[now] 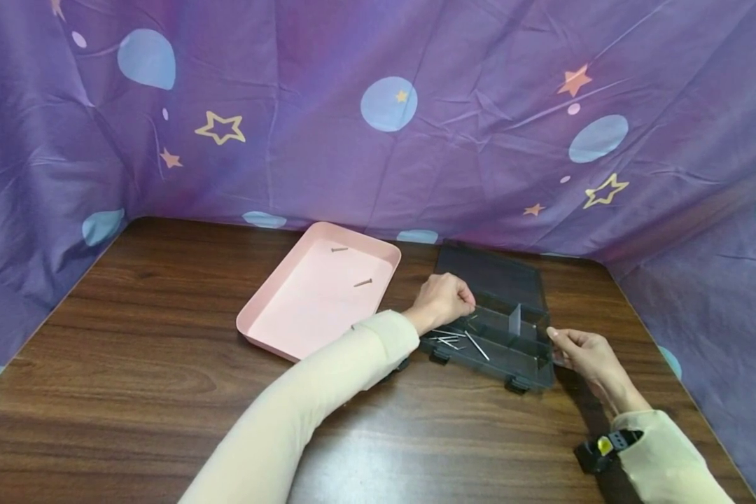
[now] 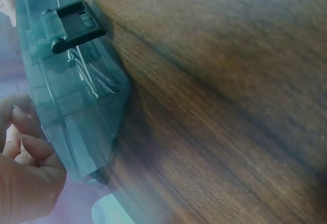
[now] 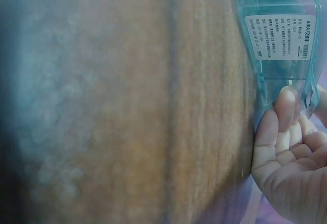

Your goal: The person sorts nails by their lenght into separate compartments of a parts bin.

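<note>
A dark see-through organizer box [image 1: 521, 355] lies on the table with its lid [image 1: 491, 271] folded back behind it. Several silvery nails [image 1: 449, 341] are scattered in its front compartment. My left hand [image 1: 444, 297] reaches over the box's left rear part, fingers bent and fingertips close together; I cannot tell whether they hold something. In the left wrist view, that hand [image 2: 28, 163] shows beside the box's clear wall. At the box's right end, my right hand [image 1: 589, 355] pinches the wall, thumb at the rim. The right wrist view shows a printed label [image 3: 280, 38] on the box.
A pink tray [image 1: 274, 301] stands left of the box, holding one screw [image 1: 339, 249] near its back and another screw [image 1: 363, 283] near its right side. The left sleeve passes in front of the tray's near corner. A purple patterned cloth [image 1: 315, 140] hangs behind the wooden table [image 1: 132, 350].
</note>
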Demonstrator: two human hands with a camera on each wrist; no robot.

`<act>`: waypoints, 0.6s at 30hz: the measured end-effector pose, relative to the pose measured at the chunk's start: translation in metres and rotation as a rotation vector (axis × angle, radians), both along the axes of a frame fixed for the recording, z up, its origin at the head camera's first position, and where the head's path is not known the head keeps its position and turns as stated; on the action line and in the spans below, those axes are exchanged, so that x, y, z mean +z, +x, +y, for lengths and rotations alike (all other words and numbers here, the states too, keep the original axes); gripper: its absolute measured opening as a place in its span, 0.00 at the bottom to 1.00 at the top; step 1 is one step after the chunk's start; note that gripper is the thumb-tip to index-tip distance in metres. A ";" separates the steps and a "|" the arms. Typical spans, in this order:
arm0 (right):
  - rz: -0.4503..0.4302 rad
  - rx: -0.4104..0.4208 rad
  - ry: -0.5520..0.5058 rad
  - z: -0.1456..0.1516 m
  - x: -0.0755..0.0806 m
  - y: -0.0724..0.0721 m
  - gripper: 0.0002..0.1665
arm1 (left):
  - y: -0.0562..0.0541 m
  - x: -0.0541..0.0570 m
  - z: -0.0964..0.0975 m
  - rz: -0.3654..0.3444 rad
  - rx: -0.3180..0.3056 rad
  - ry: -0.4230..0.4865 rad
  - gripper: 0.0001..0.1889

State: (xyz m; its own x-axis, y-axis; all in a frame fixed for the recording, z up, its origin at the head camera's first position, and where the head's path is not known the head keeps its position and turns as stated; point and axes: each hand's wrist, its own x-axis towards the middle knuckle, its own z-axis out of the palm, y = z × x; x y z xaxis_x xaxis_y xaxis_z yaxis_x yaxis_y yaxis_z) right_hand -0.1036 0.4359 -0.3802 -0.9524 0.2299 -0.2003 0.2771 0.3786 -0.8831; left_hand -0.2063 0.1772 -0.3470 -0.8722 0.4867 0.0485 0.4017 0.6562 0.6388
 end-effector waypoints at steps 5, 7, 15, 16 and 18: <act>0.007 -0.002 -0.011 0.000 0.001 0.000 0.12 | 0.000 0.001 0.000 0.006 -0.003 -0.001 0.02; 0.011 0.002 -0.012 0.000 0.002 0.000 0.12 | 0.000 0.001 -0.001 0.013 -0.009 -0.002 0.02; -0.006 0.012 0.003 -0.001 0.002 0.000 0.13 | -0.001 0.000 -0.002 0.005 -0.018 0.003 0.03; -0.012 0.016 0.019 -0.001 0.002 0.000 0.14 | -0.001 0.001 -0.003 0.005 -0.023 0.006 0.03; -0.022 0.023 0.051 -0.001 0.002 0.000 0.17 | -0.001 0.002 -0.004 0.000 -0.030 0.022 0.03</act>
State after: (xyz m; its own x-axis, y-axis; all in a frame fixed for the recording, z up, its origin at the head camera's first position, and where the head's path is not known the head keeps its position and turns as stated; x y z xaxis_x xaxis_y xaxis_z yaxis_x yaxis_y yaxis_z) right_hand -0.1035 0.4353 -0.3781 -0.9530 0.2185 -0.2100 0.2872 0.4293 -0.8563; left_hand -0.2072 0.1734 -0.3451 -0.8570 0.5118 0.0595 0.4214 0.6297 0.6526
